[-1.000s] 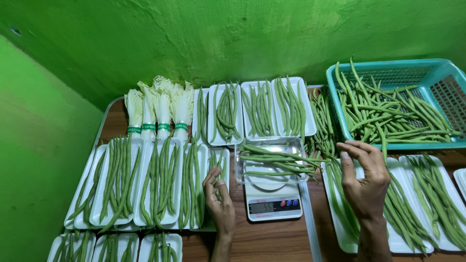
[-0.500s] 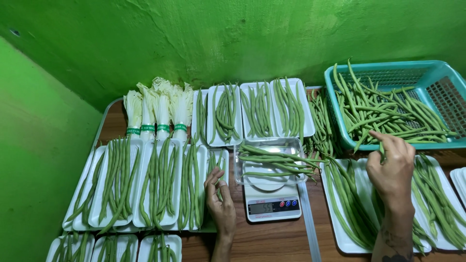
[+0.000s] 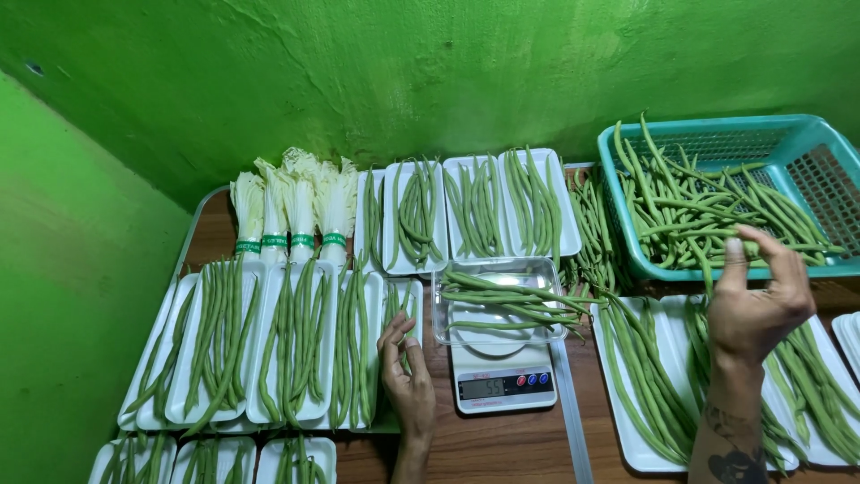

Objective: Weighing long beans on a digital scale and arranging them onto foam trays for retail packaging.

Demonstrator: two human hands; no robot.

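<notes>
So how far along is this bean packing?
Done: many white trays already hold green beans, on the left and along the back. In hand: a clear tub of beans sits on the scale; the right hand reaches to the teal basket, and the left hand rests on a filled tray. Left: the basket's loose beans.

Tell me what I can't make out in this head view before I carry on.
- Right hand: its palm faces away, so whether it pinches a bean is unclear.
- Bottom trays: cut off by the frame's lower edge.
- Basket: its right side runs past the edge.
- Tray under the left hand: partly covered by it.
- Scale: top hidden by its clear bowl.
</notes>
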